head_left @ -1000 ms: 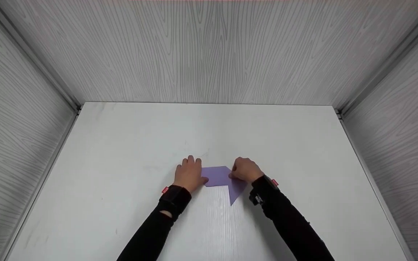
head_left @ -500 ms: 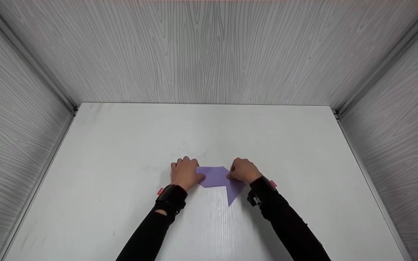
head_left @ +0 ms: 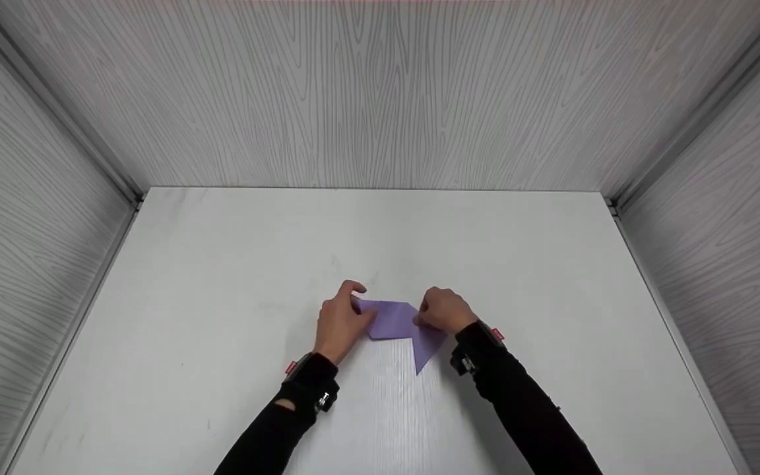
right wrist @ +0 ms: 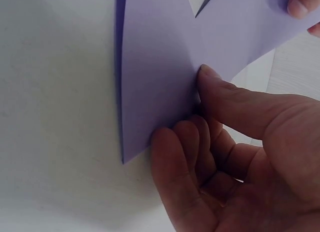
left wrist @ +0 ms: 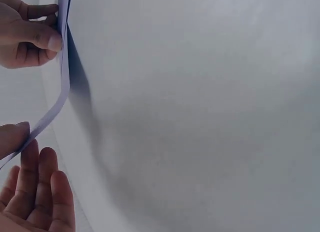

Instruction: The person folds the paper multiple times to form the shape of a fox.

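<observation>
A folded sheet of purple paper (head_left: 391,321) lies between both hands, with a pointed flap reaching toward the person on its right side. My left hand (head_left: 340,324) pinches the paper's left end between thumb and fingers. In the left wrist view the paper (left wrist: 64,87) appears edge-on and bends upward at that end. My right hand (head_left: 446,310) pinches the paper near the base of the flap. Its thumb presses on the face of the paper (right wrist: 160,67) in the right wrist view, and the other fingers are curled at the edge and partly behind it.
The white tabletop (head_left: 254,251) spreads around the paper. A grey wood-grain panel (head_left: 373,92) rises at the back, and similar panels stand at the left (head_left: 30,231) and right (head_left: 736,231).
My left hand first slid slightly left, then turned and took the paper's left end between thumb and fingers, lifting it a little. The right hand has stayed nearly still on the paper.
</observation>
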Motion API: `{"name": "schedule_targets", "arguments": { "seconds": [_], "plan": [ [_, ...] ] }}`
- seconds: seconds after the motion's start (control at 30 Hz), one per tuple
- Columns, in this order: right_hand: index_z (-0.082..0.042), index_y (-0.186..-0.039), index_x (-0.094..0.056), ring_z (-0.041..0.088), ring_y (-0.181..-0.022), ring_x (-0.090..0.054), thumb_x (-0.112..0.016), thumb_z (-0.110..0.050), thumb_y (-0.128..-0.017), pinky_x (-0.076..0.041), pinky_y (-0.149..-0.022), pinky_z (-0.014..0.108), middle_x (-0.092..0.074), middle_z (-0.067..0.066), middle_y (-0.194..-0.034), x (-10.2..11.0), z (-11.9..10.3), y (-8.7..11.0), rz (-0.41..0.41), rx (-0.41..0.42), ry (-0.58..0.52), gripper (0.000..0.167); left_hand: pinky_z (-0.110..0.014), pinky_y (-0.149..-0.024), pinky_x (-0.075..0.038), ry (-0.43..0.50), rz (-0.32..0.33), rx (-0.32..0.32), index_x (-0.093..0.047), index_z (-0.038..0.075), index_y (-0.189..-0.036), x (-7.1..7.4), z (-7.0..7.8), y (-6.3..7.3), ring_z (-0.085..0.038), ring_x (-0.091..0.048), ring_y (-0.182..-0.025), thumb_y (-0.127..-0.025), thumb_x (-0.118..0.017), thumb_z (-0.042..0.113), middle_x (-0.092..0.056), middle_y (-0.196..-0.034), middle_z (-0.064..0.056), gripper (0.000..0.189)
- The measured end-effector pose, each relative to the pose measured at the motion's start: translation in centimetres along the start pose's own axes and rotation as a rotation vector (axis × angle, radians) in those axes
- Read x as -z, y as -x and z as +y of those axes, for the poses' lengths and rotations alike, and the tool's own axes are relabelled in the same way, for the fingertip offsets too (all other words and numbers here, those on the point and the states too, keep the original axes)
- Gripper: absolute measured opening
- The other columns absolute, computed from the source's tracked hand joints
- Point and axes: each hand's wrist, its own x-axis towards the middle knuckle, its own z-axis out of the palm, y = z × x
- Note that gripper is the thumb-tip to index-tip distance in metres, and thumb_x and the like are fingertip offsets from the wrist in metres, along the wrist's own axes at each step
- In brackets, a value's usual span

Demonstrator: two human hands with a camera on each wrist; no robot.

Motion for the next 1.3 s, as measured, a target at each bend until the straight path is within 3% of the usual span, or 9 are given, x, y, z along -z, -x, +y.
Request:
{"name": "schedule_targets", "arguments": {
  "seconds": [0.13, 0.33, 0.5, 0.63, 0.73, 1.3],
  "plan": [
    [0.001, -0.095, -0.08, 0.018, -0.071, -0.066, -0.081, -0.017, -0.088, -0.056, -0.068, 0.037, -0.075, 0.009, -0.083, 0.0, 0.0, -0.1, -0.006, -0.008, 0.012, 0.02, -0.038, -0.077, -0.053, 0.077, -0.02, -0.038, -0.073, 0.005, -0.109, -0.8, 0.3, 0.8, -0.018, -0.066, -0.082, -0.087, -0.08, 0.01, -0.071, -0.087, -0.002, 0.024],
    [0.002, -0.096, -0.079, 0.022, -0.076, -0.069, -0.081, -0.017, -0.088, -0.057, -0.071, 0.04, -0.075, 0.01, -0.086, 0.0, -0.1, 0.0, -0.006, -0.01, 0.015, 0.02, -0.04, -0.089, -0.058, 0.087, -0.07, -0.143, -0.076, 0.004, -0.098, -1.7, 0.5, 1.7, -0.027, -0.073, -0.103, -0.092, -0.074, 0.007, -0.077, -0.107, -0.011, 0.007],
    [0.002, -0.094, -0.078, 0.022, -0.075, -0.069, -0.081, -0.016, -0.089, -0.056, -0.068, 0.038, -0.075, 0.01, -0.085, -0.1, -0.1, 0.0, -0.006, -0.002, 0.011, 0.019, -0.04, -0.09, -0.057, 0.062, -0.177, -0.207, -0.071, 0.003, -0.099, -2.4, 0.2, 2.2, -0.025, -0.072, -0.103, -0.095, -0.071, 0.006, -0.075, -0.116, -0.015, 0.005],
    [0.002, -0.094, -0.078, 0.02, -0.073, -0.067, -0.08, -0.016, -0.089, -0.054, -0.066, 0.035, -0.074, 0.01, -0.084, -0.1, -0.1, -0.1, -0.012, -0.004, 0.011, 0.019, -0.037, -0.088, -0.057, 0.023, -0.254, -0.252, -0.069, -0.002, -0.119, -2.5, 0.2, 2.6, -0.018, -0.069, -0.096, -0.096, -0.069, 0.002, -0.075, -0.109, -0.012, 0.024],
    [0.003, -0.094, -0.078, 0.019, -0.071, -0.064, -0.079, -0.015, -0.087, -0.053, -0.064, 0.033, -0.074, 0.009, -0.083, -0.1, -0.2, -0.2, -0.017, -0.011, 0.006, 0.019, -0.035, -0.085, -0.056, -0.015, -0.27, -0.294, -0.065, -0.005, -0.131, -2.7, 0.3, 2.8, -0.014, -0.064, -0.089, -0.096, -0.067, 0.001, -0.074, -0.102, -0.008, 0.036],
    [0.002, -0.096, -0.078, 0.021, -0.076, -0.066, -0.08, -0.016, -0.086, -0.056, -0.071, 0.037, -0.074, 0.009, -0.086, 0.0, -0.2, -0.3, -0.026, -0.018, 0.016, 0.021, -0.027, -0.07, -0.047, -0.116, -0.311, -0.349, -0.065, 0.004, -0.114, -3.4, 0.3, 3.4, -0.012, -0.051, -0.075, -0.096, -0.067, 0.004, -0.059, -0.085, 0.003, 0.018]
  ]
}}
